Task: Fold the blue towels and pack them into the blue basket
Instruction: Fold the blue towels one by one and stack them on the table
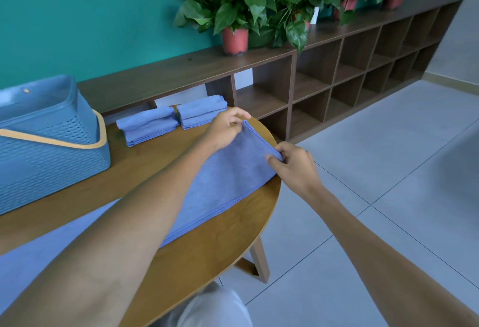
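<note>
arms: both forearms bare, no sleeves in view
left hand (225,129): no glove
right hand (294,164): no glove
legs: pale grey trousers (215,308)

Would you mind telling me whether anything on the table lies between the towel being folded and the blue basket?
Nothing visible does. Bare table separates the towel from the blue basket; the two folded stacks sit farther back, off that line.

No legible text or labels.

Bare table (145,168) strip between basket (51,160) and towel (225,184); folded stacks (147,125) behind.
</note>
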